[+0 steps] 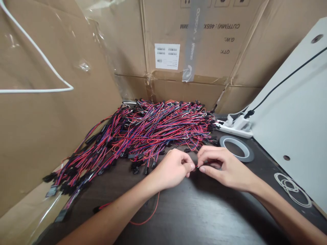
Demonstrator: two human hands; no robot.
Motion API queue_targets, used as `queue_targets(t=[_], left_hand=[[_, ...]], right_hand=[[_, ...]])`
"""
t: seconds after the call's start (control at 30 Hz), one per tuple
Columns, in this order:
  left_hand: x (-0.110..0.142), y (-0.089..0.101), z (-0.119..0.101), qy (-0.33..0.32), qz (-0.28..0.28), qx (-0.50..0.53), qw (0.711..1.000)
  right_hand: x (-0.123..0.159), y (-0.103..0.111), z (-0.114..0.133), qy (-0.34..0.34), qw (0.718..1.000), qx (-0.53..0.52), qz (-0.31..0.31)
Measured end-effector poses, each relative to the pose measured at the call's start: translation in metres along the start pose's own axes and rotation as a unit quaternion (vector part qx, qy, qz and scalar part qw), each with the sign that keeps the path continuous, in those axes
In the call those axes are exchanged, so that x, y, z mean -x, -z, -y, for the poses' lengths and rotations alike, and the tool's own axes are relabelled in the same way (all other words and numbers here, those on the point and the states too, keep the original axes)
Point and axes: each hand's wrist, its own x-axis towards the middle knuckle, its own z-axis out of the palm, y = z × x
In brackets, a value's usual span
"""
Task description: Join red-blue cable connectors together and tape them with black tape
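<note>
My left hand (177, 166) and my right hand (219, 166) meet over the dark tabletop, fingertips almost touching. Both are closed in a pinch on a thin wire, of which only a short reddish and dark bit shows between the fingers. An orange-red wire (153, 215) loops down from beneath my left hand and passes under the left forearm. Just beyond my hands lies a large heap of red, blue and black wire harnesses (163, 126) with black connectors. What sits inside my right palm is mostly hidden.
A roll of grey tape (249, 153) lies right of my right hand. Behind it is a white power strip (236, 129) with plugs. A coiled pale cord (293, 190) rests near the white panel (301, 112). Cardboard boxes (209, 30) wall the back and left; a white cable (43, 59) hangs upper left.
</note>
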Motion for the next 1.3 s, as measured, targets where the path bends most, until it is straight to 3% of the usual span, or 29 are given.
queue_targets(t=[0.6, 1.3], left_hand=[[0.0003, -0.0003, -0.0015, -0.018, -0.011, -0.034, 0.999], [0.0013, 0.0034, -0.0039, -0.042, -0.02, -0.054, 0.997]], right_hand=[[-0.0008, -0.0021, -0.0054, -0.009, 0.999, 0.03, -0.042], [-0.0009, -0.0009, -0.0018, 0.008, 0.999, 0.013, -0.036]])
